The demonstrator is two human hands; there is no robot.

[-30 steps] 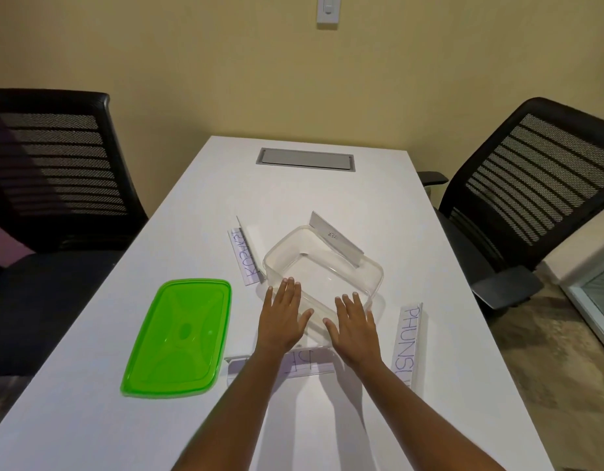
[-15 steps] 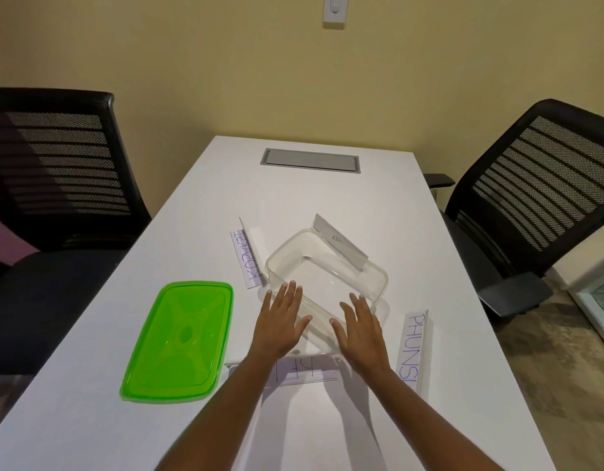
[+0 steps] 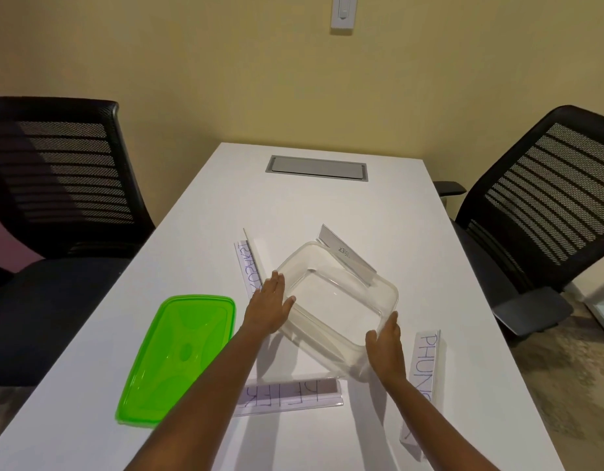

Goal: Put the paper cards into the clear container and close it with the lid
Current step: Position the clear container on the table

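Both hands have slid apart since a moment ago, from the near rim of the container out to its two sides, and the head has tipped so everything sits a bit lower in view. On the white bench (image 3: 327, 205) the clear container (image 3: 338, 300) sits around the middle, turned diagonal to the bench edges, empty as far as I can see. Left hand (image 3: 268, 305) is flat against its left wall, right hand (image 3: 385, 345) against the near-right corner, so the grip is wide on both, palms pressing the sides and not curled round anything. Looks like thin see-through plastic, so my guess is it's super light, a bit flexy and slick on that smooth top; squeeze the walls gently or pinch the rim, or it'll skate. The green lid (image 3: 176, 355) lies flat toward the left edge, well apart from the tub; probably bendy too, best lifted by a corner. Then the cards, all outside the container: the PHUNS card (image 3: 424, 368) by the right edge, the PETER card (image 3: 287, 396) just near of the tub, the left card (image 3: 247, 263) touching beside the left hand, and the far card (image 3: 348, 256) leaning at the far rim. They're folded paper in plastic sleeves I think, featherweight and floppy, so pinch each one by the fold.
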